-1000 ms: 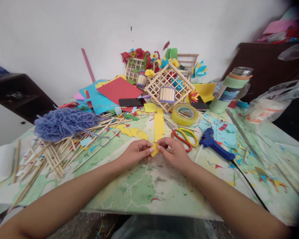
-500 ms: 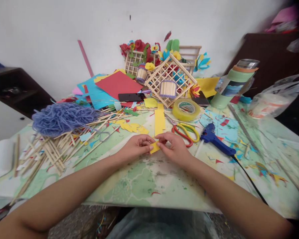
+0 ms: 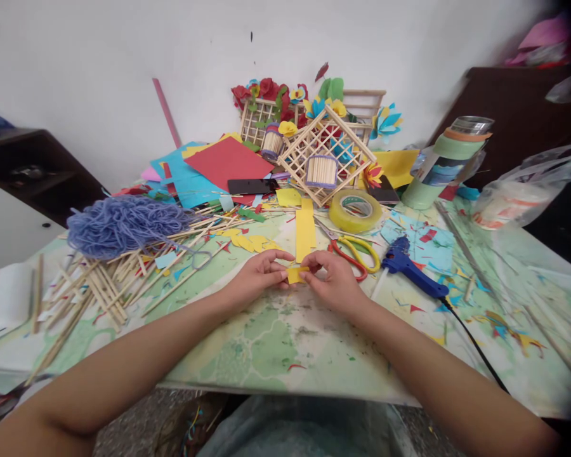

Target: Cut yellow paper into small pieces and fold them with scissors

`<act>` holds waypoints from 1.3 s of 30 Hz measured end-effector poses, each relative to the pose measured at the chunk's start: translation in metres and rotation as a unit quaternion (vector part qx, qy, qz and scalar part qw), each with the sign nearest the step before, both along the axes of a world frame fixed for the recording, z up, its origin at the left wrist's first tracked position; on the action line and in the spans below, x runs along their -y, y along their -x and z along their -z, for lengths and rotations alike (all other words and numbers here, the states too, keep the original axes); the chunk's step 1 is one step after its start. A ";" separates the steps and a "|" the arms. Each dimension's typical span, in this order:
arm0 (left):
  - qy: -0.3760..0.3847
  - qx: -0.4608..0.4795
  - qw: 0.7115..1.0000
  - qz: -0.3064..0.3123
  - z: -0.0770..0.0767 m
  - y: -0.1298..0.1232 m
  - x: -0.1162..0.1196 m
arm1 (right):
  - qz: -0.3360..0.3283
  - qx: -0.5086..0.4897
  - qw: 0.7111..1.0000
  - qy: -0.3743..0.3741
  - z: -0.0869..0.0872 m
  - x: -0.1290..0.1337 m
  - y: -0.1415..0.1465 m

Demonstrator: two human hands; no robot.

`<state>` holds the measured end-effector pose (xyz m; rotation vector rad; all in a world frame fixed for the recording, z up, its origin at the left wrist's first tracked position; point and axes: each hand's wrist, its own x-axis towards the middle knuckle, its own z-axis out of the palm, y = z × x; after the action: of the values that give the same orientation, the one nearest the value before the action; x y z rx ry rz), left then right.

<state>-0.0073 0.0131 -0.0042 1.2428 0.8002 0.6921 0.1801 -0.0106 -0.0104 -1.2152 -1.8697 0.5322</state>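
Between my two hands is a small piece of yellow paper (image 3: pixel 295 275), pinched from both sides near the middle of the table. My left hand (image 3: pixel 262 274) grips its left end between thumb and fingers. At the right end, the fingertips of my right hand (image 3: pixel 332 279) are closed on the same piece. Just beyond my fingers lie longer yellow paper strips (image 3: pixel 305 233). Scissors (image 3: pixel 354 252) with red and yellow handles rest to the right of them. Several yellow cut petals (image 3: pixel 252 243) lie behind my left hand.
Purple yarn (image 3: pixel 124 225) and wooden sticks (image 3: pixel 99 289) cover the left side. To the right are a tape roll (image 3: pixel 374 219), a blue glue gun (image 3: pixel 416 271) with its cord, and a green bottle (image 3: pixel 445 165). Stick lattices (image 3: pixel 299 155) with paper flowers stand at the back.
The small yellow paper has turned from a slant to nearly level between my fingers. Both hands stay in almost the same place, and the view has shifted slightly.
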 end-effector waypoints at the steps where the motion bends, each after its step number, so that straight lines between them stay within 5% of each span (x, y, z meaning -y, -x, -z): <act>1: 0.001 -0.001 1.000 0.001 0.000 0.000 0.000 | 0.001 0.003 1.000 0.003 0.000 0.000 0.000; 24: -0.017 -0.023 0.999 -0.015 -0.002 0.000 0.001 | -0.027 -0.023 0.994 0.108 0.001 0.001 0.004; 39: 0.019 0.023 0.999 -0.019 -0.006 0.001 -0.004 | -0.078 -0.053 0.993 -0.067 -0.004 0.004 0.002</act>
<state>-0.0081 0.0173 0.0018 1.1766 0.7975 0.7298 0.1786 -0.0147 -0.0066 -0.9406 -1.8880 0.5353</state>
